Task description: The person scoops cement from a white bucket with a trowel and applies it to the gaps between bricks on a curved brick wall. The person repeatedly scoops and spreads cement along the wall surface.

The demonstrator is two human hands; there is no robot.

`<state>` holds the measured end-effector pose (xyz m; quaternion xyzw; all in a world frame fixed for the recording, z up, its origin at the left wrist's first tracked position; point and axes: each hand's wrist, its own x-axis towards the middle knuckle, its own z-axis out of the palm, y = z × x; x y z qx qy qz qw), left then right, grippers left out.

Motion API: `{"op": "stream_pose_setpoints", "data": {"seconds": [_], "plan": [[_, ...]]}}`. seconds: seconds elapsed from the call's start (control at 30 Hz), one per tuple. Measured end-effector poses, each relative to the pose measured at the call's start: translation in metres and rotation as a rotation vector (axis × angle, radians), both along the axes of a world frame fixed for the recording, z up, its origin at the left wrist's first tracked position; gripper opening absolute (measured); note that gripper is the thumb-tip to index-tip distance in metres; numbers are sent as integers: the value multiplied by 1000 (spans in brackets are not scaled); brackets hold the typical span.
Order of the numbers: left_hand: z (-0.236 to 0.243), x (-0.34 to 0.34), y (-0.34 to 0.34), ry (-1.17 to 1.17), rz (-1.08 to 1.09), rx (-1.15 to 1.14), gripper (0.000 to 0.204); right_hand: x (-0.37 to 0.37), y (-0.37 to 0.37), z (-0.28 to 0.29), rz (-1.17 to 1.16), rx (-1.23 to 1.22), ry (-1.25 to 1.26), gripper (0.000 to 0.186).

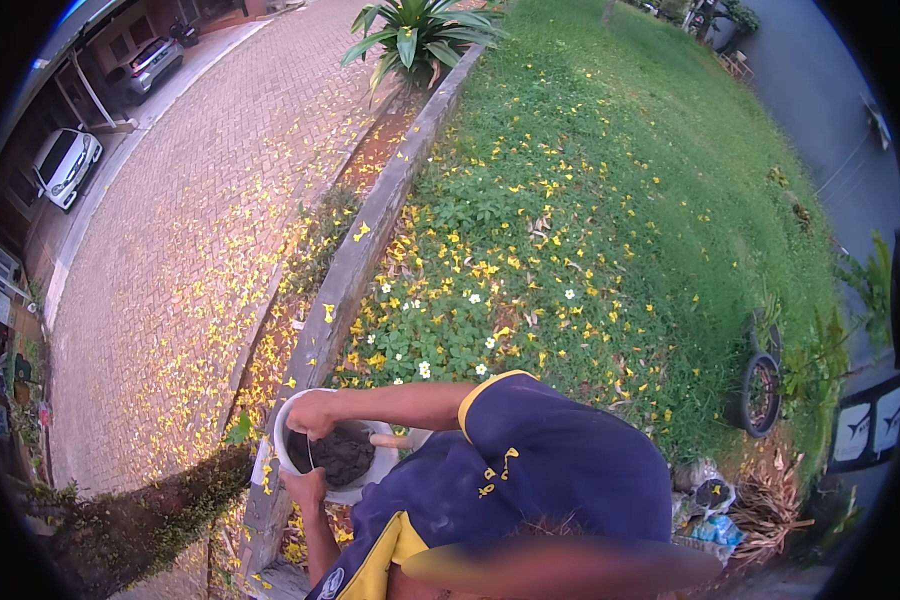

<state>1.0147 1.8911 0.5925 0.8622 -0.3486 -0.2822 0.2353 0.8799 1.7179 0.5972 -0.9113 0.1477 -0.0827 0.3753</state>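
Your hands are not visible from this head view. What fills the lower middle is another person, bent over in a dark blue shirt [560, 470] with yellow trim, working at a white bucket [355, 492]. That person's two hands are both at the bucket: the far hand [310, 413] grips the rim on the side away from you, fingers curled over the edge, and the near hand [305, 487] is closed on the rim nearer you. A thin wire handle shows between them. The bucket holds dark soil [342, 455], and a pale wooden tool handle [395, 439] lies across its right edge.

The bucket sits at the grey concrete curb [370, 235], which runs up and away between a red brick paved road [190, 230] on the left and a grass lawn [630, 180] on the right. Yellow fallen petals lie scattered over both. Small white flowers [475, 298] grow just beyond the bucket. A broad-leaved green plant [415, 35] stands at the far end of the curb, a dark tree trunk [140, 520] crosses the lower left, and parked cars [65, 165] line the road's far side.
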Motion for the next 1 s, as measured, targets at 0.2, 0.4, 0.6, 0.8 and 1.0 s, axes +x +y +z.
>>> {"op": "stream_pose_setpoints", "data": {"seconds": [0.2,0.4,0.6,0.8,1.0], "plan": [[-35,20,-85,117,-329,-140,113,-51,-30,42,-315,-42,110,11],[-53,5,-184,-24,-587,-187,83,-68,-69,48,-520,10,224,19],[-27,-25,-283,200,-1044,-372,39,-49,-137,32,-644,64,372,25],[-32,-12,-378,546,-1159,-281,33,-34,-208,27,-775,202,424,33],[-61,-11,-434,311,-1256,-166,38,-59,-231,34,-1332,131,261,31]]}}
